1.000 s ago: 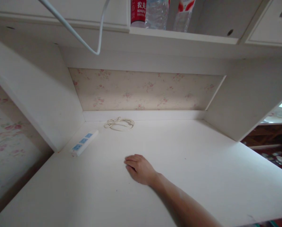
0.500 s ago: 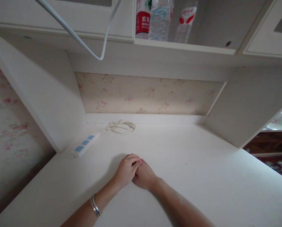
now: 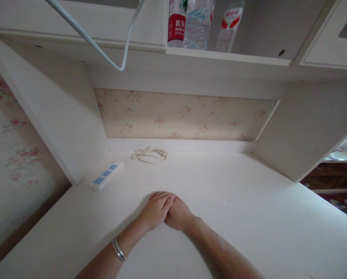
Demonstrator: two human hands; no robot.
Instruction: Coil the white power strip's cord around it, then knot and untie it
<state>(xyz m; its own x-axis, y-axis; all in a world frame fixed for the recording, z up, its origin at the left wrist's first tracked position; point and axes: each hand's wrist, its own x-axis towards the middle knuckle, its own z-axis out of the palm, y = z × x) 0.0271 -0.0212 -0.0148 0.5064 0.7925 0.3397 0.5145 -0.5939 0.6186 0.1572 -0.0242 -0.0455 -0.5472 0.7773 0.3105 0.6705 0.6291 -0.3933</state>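
Observation:
My left hand lies over the fingers of my right hand, near the middle of a white desk. The left fingers are closed round the right hand, with the thumb resting against it. Most of the right fingers are hidden under the left hand, so I cannot see how they are bent. No object shows between the two hands. A silver bangle circles my left wrist.
Behind and left of my hands lies a white power strip with blue sockets. A coiled cream cable rests by the back panel. Overhead, a shelf holds plastic bottles, and a pale bent tube hangs in front of the cabinet.
The left fingers have settled flatter over the right hand, and the gap by the left thumb has closed. The view has shifted very slightly.

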